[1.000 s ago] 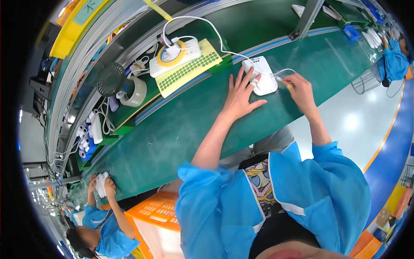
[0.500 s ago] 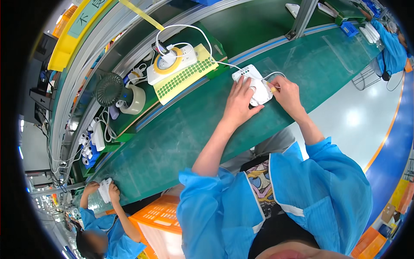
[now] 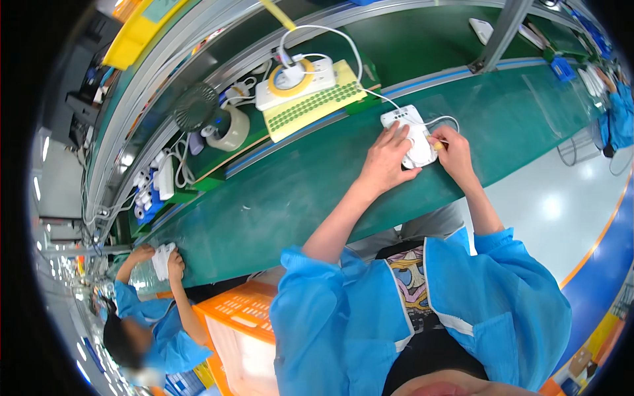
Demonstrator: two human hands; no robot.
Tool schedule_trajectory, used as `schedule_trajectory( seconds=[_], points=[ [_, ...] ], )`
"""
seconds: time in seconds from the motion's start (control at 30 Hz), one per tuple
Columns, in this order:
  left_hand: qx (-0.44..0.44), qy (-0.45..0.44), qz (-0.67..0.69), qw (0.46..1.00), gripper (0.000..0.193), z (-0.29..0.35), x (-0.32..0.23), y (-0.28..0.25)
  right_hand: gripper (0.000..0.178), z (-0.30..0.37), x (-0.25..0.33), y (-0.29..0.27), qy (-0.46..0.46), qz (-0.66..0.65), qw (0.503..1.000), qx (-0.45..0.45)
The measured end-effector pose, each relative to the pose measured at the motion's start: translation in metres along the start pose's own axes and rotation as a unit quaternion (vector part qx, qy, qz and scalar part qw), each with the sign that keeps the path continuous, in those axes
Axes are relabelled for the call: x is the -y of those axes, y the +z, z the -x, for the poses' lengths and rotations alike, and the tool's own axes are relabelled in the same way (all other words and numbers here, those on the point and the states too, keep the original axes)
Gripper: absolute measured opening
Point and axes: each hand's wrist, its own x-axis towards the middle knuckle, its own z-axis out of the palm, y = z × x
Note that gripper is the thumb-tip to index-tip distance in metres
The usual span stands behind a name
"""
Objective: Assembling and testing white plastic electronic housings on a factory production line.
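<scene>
A flat white plastic device [image 3: 417, 135] with a row of small dark dots at its far end lies on the green work surface. Across its left side rest the fingers of my left hand [image 3: 386, 162], with the thumb along the near edge, holding it against the surface. At the device's right edge my right hand [image 3: 457, 157], a yellow cover on one fingertip, pinches a thin white cable [image 3: 444, 117]. The cable's end is hidden by the fingers. Above the device the cable bends in a loop.
Beyond the surface, a white power strip [image 3: 323, 80] with a yellow-ringed plug stands by a yellow sheet of green dots [image 3: 310, 109]. A small fan [image 3: 196, 107] is left of it. An orange crate [image 3: 241, 307] stands near-left. A co-worker [image 3: 158, 330] handles a white item.
My view has shifted, so the bench things appear farther right. Both hands keep their places on the device and cable, the right fingers slightly closer in at its edge.
</scene>
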Motion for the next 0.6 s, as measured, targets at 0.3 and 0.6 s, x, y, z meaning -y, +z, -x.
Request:
schedule_trajectory(
  seconds=[0.3,0.6],
  points=[
    [-0.174,-0.041,0.012,0.984,0.017,0.003,0.004,-0.083,0.011,0.020,0.014,0.003,0.001,-0.096,0.986,0.138],
    [-0.199,-0.098,-0.154,0.963,0.014,-0.031,0.055,-0.113,0.012,0.022,0.026,0.007,-0.042,-0.092,0.985,0.139]
  ],
)
